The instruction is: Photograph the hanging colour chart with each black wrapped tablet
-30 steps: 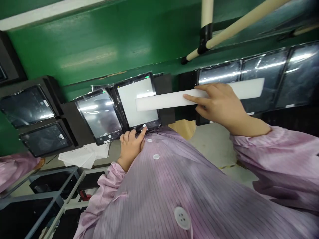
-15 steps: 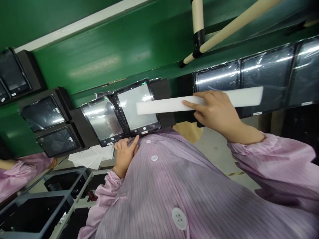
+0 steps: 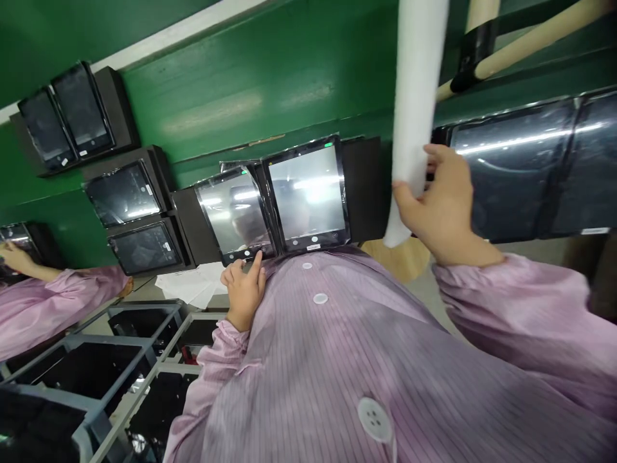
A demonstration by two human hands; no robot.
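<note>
My right hand (image 3: 441, 206) grips a white foam strip (image 3: 418, 90) between thumb and fingers. The strip stands on end, pointing away from me. My left hand (image 3: 245, 289) holds nothing; its index finger is stretched out to the lower edge of the left lit tablet (image 3: 236, 215), by the on-screen icons, and the other fingers are loosely bent. Beside it lies another lit tablet (image 3: 308, 193) with a pale grey screen and a small white label at its bottom edge. Both tablets rest on a dark block (image 3: 366, 190) that shows at either side.
Dark tablets in clear film (image 3: 511, 167) stand at the right. More dark tablets (image 3: 128, 196) lie on blocks at the left of the green table (image 3: 226, 96). Cream pipes (image 3: 540, 35) cross the upper right. Papers (image 3: 190, 286) and grey-framed racks (image 3: 139, 347) are lower left, near another person's arm (image 3: 58, 292).
My right hand has swung the foam strip from lying across the right tablet to upright beside it. My left index finger has moved to the left tablet's lower edge. The view has shifted.
</note>
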